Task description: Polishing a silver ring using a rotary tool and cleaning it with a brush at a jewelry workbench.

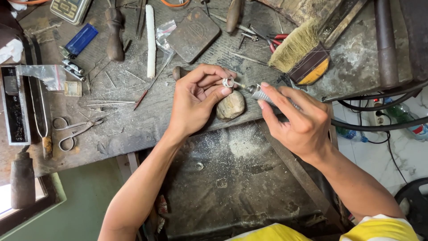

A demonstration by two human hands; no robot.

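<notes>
Pinching a small silver ring (228, 82) between thumb and fingertips, the left hand (196, 100) steadies it near the workbench's (133, 125) front edge. Right hand (299, 119) grips a rotary handpiece (261, 94), long axis aimed leftward, tip touching the ring.

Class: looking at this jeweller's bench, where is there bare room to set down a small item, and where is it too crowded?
Free: the bench patch between the scissors and the left hand, and the dusty lower tray. Crowded: the back strip around the lighter, white stick and brush.
</notes>
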